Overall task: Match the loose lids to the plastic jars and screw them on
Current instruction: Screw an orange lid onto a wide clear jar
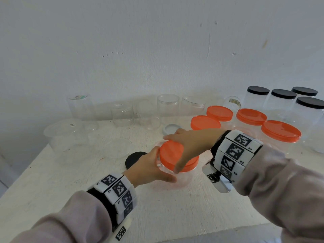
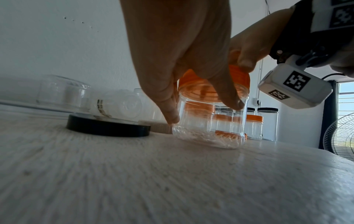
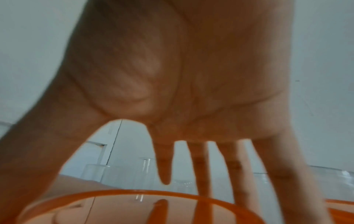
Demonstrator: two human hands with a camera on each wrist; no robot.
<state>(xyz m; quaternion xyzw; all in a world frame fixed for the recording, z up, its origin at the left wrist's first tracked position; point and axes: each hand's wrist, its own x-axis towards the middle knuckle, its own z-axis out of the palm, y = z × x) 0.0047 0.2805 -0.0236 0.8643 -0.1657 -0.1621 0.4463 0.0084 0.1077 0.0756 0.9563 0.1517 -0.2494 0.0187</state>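
Observation:
A clear plastic jar [image 1: 177,179] stands on the white table [image 1: 175,213] near its middle, with an orange lid [image 1: 171,154] on its mouth. My left hand [image 1: 152,165] grips the jar's body from the left, thumb on the near side. In the left wrist view its fingers [image 2: 170,112] wrap the jar [image 2: 208,125] below the lid [image 2: 239,77]. My right hand [image 1: 189,146] spans the lid from above, thumb on the near rim and fingers over the far rim. The right wrist view shows the palm over the lid [image 3: 134,210], with the fingers [image 3: 164,166] reaching down.
A loose black lid [image 1: 135,158] lies just left of the jar, a clear lid [image 1: 117,148] beyond it, and a pale lid [image 1: 171,128] behind. Open clear jars [image 1: 168,104] line the back wall. Orange-lidded jars [image 1: 280,133] and black-lidded jars [image 1: 257,95] stand at the right.

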